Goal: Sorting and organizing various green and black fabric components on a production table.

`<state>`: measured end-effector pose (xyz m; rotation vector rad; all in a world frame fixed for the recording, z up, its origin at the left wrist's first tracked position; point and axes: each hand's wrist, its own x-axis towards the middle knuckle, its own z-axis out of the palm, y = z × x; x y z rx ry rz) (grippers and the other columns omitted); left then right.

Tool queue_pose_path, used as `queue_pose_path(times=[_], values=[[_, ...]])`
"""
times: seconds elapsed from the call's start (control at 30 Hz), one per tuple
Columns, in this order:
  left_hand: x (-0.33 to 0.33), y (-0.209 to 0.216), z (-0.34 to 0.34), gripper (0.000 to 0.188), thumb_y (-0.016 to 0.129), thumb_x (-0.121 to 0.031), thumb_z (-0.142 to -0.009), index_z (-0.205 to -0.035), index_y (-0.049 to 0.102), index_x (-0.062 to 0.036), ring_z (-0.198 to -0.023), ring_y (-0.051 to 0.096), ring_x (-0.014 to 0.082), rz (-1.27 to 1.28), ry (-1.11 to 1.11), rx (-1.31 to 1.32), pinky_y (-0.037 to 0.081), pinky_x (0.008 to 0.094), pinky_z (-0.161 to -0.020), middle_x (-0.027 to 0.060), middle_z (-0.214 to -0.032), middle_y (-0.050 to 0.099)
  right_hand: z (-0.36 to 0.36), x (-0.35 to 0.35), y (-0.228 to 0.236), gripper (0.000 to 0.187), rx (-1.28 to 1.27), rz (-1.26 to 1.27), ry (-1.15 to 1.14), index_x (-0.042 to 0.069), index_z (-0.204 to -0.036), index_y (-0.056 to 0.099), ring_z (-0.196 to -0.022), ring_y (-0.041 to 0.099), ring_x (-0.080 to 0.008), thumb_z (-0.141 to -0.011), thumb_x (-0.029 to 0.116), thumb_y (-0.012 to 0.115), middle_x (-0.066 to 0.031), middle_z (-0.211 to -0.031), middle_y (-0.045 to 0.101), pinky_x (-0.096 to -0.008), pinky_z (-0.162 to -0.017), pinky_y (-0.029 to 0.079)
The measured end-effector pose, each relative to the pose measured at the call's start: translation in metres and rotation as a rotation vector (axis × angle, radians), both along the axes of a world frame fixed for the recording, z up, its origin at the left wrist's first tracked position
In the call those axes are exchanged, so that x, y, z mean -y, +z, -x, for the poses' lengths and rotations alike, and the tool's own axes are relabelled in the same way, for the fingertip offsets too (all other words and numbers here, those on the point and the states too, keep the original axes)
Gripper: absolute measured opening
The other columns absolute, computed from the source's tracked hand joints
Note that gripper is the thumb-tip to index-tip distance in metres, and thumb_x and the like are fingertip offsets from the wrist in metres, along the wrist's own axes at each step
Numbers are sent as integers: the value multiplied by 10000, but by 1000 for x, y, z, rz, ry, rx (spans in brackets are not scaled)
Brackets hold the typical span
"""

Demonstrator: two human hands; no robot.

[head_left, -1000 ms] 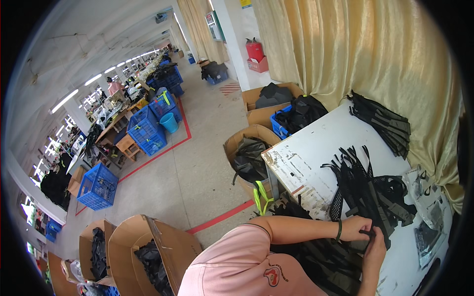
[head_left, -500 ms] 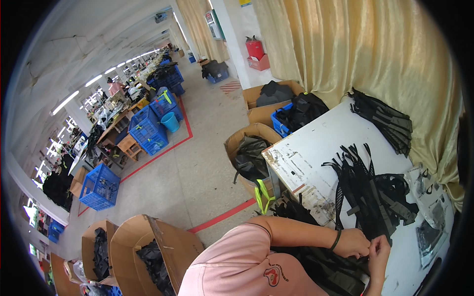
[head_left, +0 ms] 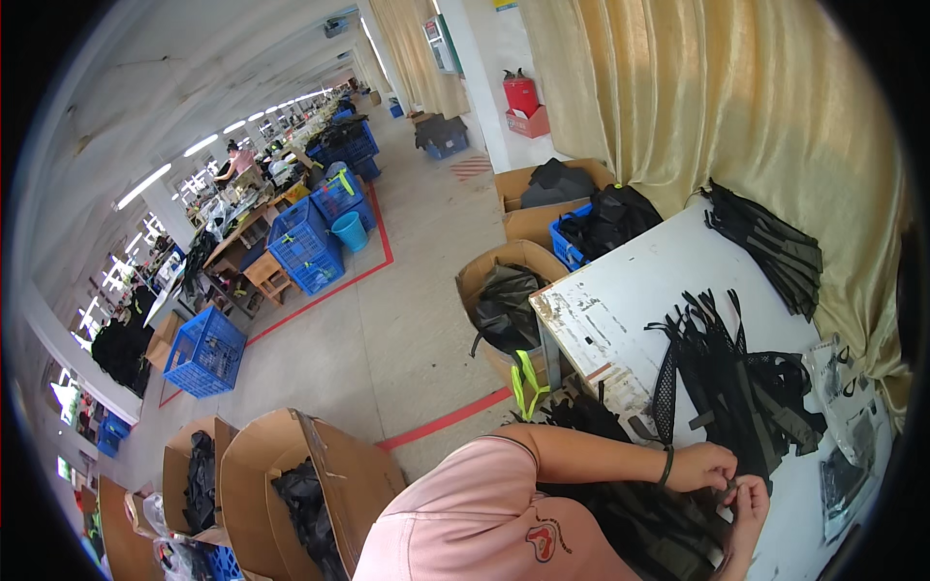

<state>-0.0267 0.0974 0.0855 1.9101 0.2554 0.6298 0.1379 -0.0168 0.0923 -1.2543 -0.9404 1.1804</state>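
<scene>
Left hand (head_left: 705,468), right hand (head_left: 751,503): fingertips pinched together on small dark fabric strip (head_left: 728,486), near black mesh-and-strap pile (head_left: 720,392) on scuffed white table (head_left: 644,276). Slack pinch risked dropping strip; tugging risked tangling pile.

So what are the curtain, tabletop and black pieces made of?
Curtain: probably satiny synthetic fabric, given its sheen and soft folds. Tabletop: perhaps white-coated wood, brownish where the surface has worn. Black pieces: likely matte fabric, partly mesh, since netting shows.
</scene>
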Motion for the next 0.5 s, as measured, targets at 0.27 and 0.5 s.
queue_pose_path(times=[0.27,0.5], values=[[2,9,6,75,573,-42,-805,-875,572,-15,-750,553,263,-69,96,205,430,337,-653,103,-792,511,20,6,2,243,-254,-18,223,7,-1016,546,-863,565,-110,-838,147,632,-26,-933,600,-234,-753,454],[9,24,-2,96,581,-76,-820,-906,590,-33,-828,564,259,-34,-152,193,456,326,-706,106,-902,550,15,31,-11,94,372,-135,-205,25,-863,474,-717,482,-88,-924,75,422,-37,-789,492,-205,-643,403]])
